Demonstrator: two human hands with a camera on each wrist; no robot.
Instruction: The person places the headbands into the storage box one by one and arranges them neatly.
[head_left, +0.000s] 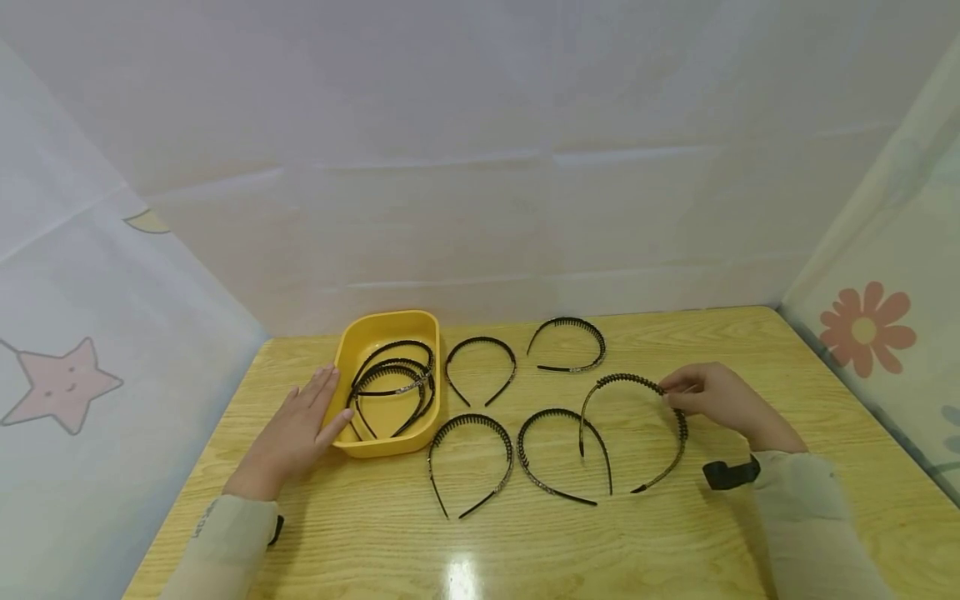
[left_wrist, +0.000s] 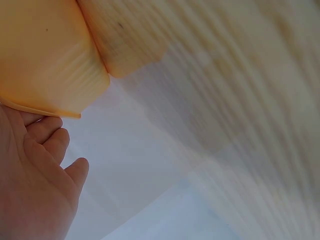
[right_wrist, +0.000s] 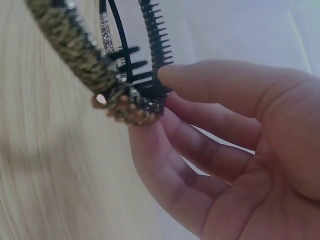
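Between thumb and fingertips my right hand [head_left: 716,404] pinches a toothed headband [head_left: 630,378] by the side of its arch. In the right wrist view, that headband [right_wrist: 75,47] shows a gold-brown glittery band, a beaded cluster near the fingertips and black comb teeth. It is tilted, with its two tips toward the table's front. My left hand [head_left: 303,421] rests with straight fingers against the left side of a yellow plastic tray [head_left: 386,450]. The left wrist view has the fingers touching the tray's rim [left_wrist: 45,112]. Several black headbands [head_left: 393,364] lie overlapping inside the tray.
Two headbands lie in front: one [head_left: 472,419] near the tray, another [head_left: 555,412] beside the held one. Farther back are a headband [head_left: 480,339] right of the tray and one [head_left: 600,337] turned sideways. A pale cloth [head_left: 495,217] hangs behind the wooden table [head_left: 540,558].
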